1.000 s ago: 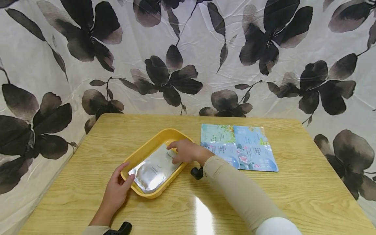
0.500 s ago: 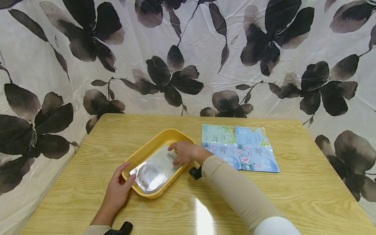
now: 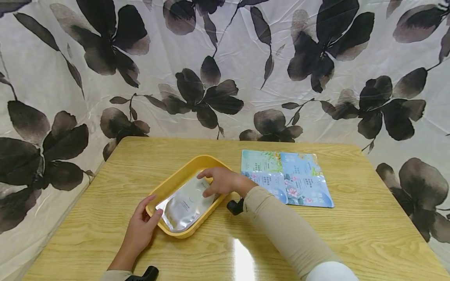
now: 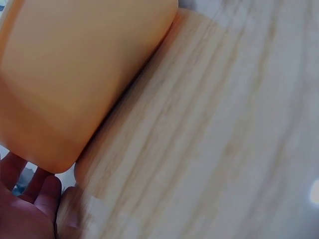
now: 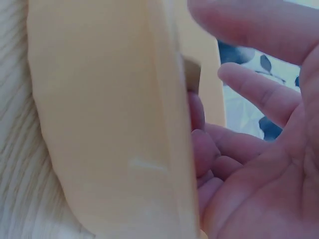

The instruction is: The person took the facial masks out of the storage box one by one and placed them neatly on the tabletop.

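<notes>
A yellow plastic basket (image 3: 168, 183) sits at a slant on the wooden table. My left hand (image 3: 141, 225) grips its near-left corner, thumb over the rim and fingers along the outside. Inside lies a silver foil pouch (image 3: 183, 207) with printed lettering on its pale upper part. Reaching in over the right rim, my right hand (image 3: 223, 182) has its fingertips right at the pouch's upper end. In the right wrist view, thumb and index finger (image 5: 259, 92) are spread well apart, while the other fingers bend loosely behind the basket wall, which partly hides them.
Right of the basket, several flat packets (image 3: 307, 189) in green and blue, printed with flowers, lie in a block on the table (image 3: 351, 230). My right forearm passes just in front of them. A flower-patterned cloth (image 3: 225, 47) hangs behind the table.
The silver pouch has shifted slightly and its reflections have changed. My right hand's fingertips have moved a little to the left. My left hand stays on the basket's corner.
</notes>
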The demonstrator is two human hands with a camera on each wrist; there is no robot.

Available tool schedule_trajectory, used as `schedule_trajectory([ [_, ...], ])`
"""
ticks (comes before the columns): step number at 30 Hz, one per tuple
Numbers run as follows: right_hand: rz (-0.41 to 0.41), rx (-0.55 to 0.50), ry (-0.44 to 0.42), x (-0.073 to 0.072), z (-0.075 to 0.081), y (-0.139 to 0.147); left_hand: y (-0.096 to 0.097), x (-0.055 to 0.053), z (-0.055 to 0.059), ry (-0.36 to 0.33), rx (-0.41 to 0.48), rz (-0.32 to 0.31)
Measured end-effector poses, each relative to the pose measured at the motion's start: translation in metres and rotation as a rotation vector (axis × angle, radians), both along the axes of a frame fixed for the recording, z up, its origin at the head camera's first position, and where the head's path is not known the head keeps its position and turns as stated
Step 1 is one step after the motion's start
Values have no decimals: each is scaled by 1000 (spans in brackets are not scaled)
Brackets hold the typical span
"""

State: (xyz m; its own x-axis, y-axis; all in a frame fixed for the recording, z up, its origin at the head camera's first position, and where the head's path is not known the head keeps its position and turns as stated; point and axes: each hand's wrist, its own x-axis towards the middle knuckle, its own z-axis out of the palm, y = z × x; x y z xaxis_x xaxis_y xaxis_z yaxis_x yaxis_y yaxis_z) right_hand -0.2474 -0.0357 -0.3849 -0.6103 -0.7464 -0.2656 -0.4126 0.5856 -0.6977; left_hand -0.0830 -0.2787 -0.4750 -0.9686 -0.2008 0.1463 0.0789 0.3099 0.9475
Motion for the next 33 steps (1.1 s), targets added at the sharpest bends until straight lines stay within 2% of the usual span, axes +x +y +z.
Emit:
schedule_trajectory([
  [6,4,-80,-147,2,-1,-2,1,1,1,-6,-8,-8],
  [10,13,-109,-190,4,-1,-2,1,0,0,12,-13,0],
  [15,34,-139,-169,6,-2,-3,1,0,-1,15,-18,6],
  [25,19,-172,-137,12,-2,-7,1,-1,-1,-12,-9,4],
  [33,37,-52,-12,20,2,-12,2,-2,1,-13,-10,3],
])
